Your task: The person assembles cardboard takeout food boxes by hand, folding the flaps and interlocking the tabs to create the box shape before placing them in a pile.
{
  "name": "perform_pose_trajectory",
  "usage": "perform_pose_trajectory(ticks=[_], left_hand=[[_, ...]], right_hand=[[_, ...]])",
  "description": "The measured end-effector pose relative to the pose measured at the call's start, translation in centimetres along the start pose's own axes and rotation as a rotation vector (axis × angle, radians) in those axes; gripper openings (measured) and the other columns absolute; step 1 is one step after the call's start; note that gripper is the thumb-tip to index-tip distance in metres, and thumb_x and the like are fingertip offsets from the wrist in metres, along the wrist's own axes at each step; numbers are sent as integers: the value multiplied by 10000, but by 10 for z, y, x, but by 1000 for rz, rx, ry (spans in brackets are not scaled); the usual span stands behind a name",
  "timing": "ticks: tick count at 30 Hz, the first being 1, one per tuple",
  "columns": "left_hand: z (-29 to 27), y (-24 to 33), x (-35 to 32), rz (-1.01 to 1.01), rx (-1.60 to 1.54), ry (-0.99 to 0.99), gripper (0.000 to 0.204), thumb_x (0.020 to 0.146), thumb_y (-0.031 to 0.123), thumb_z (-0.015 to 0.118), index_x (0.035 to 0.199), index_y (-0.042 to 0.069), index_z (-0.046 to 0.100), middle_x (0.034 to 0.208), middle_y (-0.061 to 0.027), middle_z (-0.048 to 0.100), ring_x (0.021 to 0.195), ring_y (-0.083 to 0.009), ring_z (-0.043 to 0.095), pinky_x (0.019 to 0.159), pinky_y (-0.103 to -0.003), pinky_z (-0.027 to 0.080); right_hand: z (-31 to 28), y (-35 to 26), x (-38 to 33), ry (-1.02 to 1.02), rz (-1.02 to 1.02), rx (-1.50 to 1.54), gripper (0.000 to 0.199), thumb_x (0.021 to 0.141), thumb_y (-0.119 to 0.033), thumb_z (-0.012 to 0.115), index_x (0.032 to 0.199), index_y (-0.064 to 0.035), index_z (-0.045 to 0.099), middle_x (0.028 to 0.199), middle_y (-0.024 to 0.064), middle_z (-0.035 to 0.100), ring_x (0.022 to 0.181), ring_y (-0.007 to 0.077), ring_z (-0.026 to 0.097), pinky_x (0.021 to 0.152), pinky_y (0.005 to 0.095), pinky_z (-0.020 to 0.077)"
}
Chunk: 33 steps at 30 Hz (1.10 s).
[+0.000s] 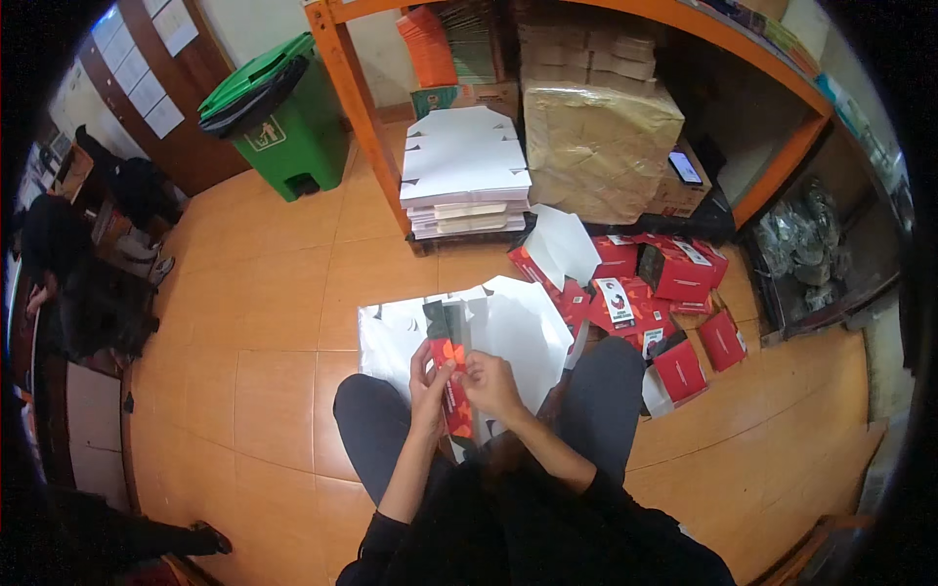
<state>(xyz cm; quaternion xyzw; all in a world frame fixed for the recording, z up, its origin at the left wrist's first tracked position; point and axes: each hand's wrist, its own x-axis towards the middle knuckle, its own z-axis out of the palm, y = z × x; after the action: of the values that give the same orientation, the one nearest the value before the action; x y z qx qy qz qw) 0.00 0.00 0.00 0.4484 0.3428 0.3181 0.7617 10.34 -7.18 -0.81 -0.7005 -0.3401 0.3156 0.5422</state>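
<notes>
Between my legs I hold a partly folded red cardboard box (456, 418), printed with orange patches and with dark flaps at its ends. My left hand (426, 387) is closed on its left side, the thumb lying over the red panel. From the right, my right hand (490, 385) pinches the panel's upper part, fingertips close to the left thumb. White flat box blanks (528, 327) lie on the floor beneath and beyond my hands. To the right is a loose heap of red folded boxes (625, 303), some tipped on their sides with flaps up.
Ahead, a stack of white flat blanks (467, 161) and a large brown wrapped bundle (596, 146) stand under an orange-framed shelf (347, 107). A phone (685, 168) rests on a carton. A green bin (293, 127) is at far left; people (73, 264) sit along the left side.
</notes>
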Motion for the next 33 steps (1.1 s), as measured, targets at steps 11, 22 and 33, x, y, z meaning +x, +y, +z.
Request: perform_pose_trajectory(ticks=[11, 22, 33], left_hand=[[-36, 2, 45, -133, 75, 293, 424, 940, 291, 537, 1157, -73, 560, 1002, -76, 636, 903, -146, 596, 789, -281, 474], [-60, -41, 72, 261, 799, 223, 936, 899, 616, 520, 1454, -76, 219, 1508, -290, 226, 1423, -397, 185, 1182, -454, 115], [-11, 89, -29, 150, 391, -161, 598, 1015, 480, 412, 1264, -48, 539, 1140, -163, 622, 1091, -214, 554, 960, -348, 432]], right_hand=[[-27, -17, 2, 105, -229, 240, 148, 884, -36, 639, 1020, 1, 593, 805, 5, 592, 745, 68, 573, 655, 231, 477], [-19, -128, -41, 419, -589, -380, 271, 909, -52, 553, 1153, 59, 600, 917, 239, 625, 829, 389, 634, 735, 435, 501], [-21, -182, -3, 230, -874, -669, 336, 772, -77, 616, 1098, -9, 661, 1193, 210, 537, 1141, 371, 491, 1014, 497, 336]])
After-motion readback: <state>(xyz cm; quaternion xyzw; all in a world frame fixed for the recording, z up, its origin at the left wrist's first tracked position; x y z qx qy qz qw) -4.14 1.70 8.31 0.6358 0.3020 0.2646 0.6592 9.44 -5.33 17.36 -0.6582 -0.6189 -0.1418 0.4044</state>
